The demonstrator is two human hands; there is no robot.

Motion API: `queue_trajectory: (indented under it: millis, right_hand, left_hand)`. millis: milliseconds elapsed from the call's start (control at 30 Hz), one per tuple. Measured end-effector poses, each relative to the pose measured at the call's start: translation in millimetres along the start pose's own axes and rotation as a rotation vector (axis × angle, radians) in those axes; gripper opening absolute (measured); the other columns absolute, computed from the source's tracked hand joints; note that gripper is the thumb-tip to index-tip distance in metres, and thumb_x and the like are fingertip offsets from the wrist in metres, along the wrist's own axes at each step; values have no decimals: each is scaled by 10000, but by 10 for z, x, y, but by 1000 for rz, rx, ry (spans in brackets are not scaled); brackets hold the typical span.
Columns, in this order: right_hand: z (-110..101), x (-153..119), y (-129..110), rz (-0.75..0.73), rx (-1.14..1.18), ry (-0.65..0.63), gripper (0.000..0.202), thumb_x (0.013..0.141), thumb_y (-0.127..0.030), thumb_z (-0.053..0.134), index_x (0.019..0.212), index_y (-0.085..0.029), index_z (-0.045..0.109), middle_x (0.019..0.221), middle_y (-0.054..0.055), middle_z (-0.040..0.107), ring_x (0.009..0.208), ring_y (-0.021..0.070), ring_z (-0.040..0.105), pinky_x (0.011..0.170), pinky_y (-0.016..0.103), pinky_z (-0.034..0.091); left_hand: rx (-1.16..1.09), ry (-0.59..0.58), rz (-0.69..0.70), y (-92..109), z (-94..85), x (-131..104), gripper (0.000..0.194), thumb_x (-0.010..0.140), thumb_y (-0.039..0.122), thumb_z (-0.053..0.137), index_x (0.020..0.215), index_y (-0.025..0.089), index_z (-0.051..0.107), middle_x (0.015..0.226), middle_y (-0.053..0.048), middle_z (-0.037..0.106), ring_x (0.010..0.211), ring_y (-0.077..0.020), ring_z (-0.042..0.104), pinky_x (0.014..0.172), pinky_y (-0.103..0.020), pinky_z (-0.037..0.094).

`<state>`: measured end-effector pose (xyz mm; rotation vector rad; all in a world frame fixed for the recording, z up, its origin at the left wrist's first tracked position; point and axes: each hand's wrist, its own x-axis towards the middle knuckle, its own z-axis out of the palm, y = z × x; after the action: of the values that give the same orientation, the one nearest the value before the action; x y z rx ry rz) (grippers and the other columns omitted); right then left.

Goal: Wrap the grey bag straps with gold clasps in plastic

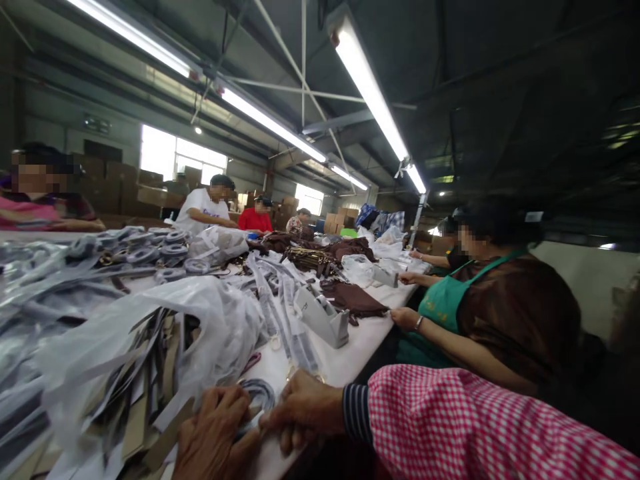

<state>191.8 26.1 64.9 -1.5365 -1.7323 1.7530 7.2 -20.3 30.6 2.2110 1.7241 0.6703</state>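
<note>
At the bottom centre, near the table's edge, my left hand (215,433) has its fingers bent over one side of a coiled grey-blue strap (260,393). My right hand (307,410), coming from a pink checked sleeve, is closed at the coil's other side, its thumb and fingers pinched together close to my left fingertips. A small gold-coloured ring shows behind my right knuckles. What lies between the fingers is partly hidden. Just left of my left hand, flat tan straps (145,400) stick out of a clear plastic bag (215,320).
A grey tape dispenser (323,317) stands beyond my hands on the white table (363,347). Wrapped straps (143,257) are heaped at the left, brown cloth pieces (353,297) farther back. A person in a green apron (443,307) works at the right; others stand across the table.
</note>
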Motion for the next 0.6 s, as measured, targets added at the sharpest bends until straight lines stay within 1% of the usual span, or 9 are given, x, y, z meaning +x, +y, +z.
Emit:
queue_trajectory:
  millis: [67, 133, 200, 267, 467, 533, 600]
  right_hand:
    - [-104, 82, 46, -58, -48, -50, 305, 801, -282, 815, 596, -125, 652, 469, -13, 627, 328, 86, 522, 316, 148, 379]
    - [-176, 129, 82, -134, -117, -61, 352, 731, -391, 881, 625, -130, 670, 477, -25, 624, 348, 82, 525, 337, 147, 382]
    - [-204, 134, 99, -200, -194, -60, 428, 683, -492, 897, 632, -133, 670, 481, -33, 610, 363, 79, 513, 345, 153, 365]
    - [-208, 122, 98, -253, -258, -68, 470, 697, -548, 871, 629, -135, 656, 479, -40, 587, 374, 75, 491, 352, 162, 338]
    - [-255, 130, 80, -412, -431, -81, 499, 832, -580, 751, 636, -136, 637, 502, -40, 552, 419, 79, 462, 407, 188, 314]
    - [-271, 133, 69, -514, -565, -52, 490, 858, -534, 755, 611, -132, 622, 497, -53, 506, 452, 76, 444, 439, 198, 285]
    - [-271, 131, 56, -651, -752, 6, 464, 857, -454, 796, 586, -126, 612, 497, -65, 450, 497, 72, 430, 479, 213, 251]
  left_hand:
    - [14, 11, 23, -32, 20, 36, 284, 875, 321, 465, 973, 235, 717, 1198, -111, 664, 1206, -360, 551, 884, -489, 442]
    - [0, 16, 33, -28, -3, 20, 265, 869, 320, 485, 960, 236, 719, 1191, -104, 672, 1205, -357, 550, 894, -489, 441]
    - [-36, 18, 53, 4, -58, -36, 252, 877, 320, 493, 956, 232, 715, 1176, -97, 675, 1189, -352, 545, 900, -496, 431]
    - [-66, 19, 81, 40, -115, -85, 242, 891, 328, 497, 942, 220, 707, 1156, -94, 676, 1172, -351, 530, 900, -508, 417]
    - [-94, -11, 44, 96, -185, -73, 222, 898, 344, 530, 893, 201, 700, 1146, -96, 678, 1167, -356, 492, 905, -541, 400]
    - [-89, -17, 27, 114, -199, -65, 228, 902, 354, 536, 904, 201, 704, 1147, -94, 676, 1169, -355, 493, 914, -547, 405]
    - [-72, -17, 32, 107, -197, -78, 247, 915, 372, 526, 922, 204, 707, 1147, -92, 673, 1173, -353, 502, 924, -542, 420]
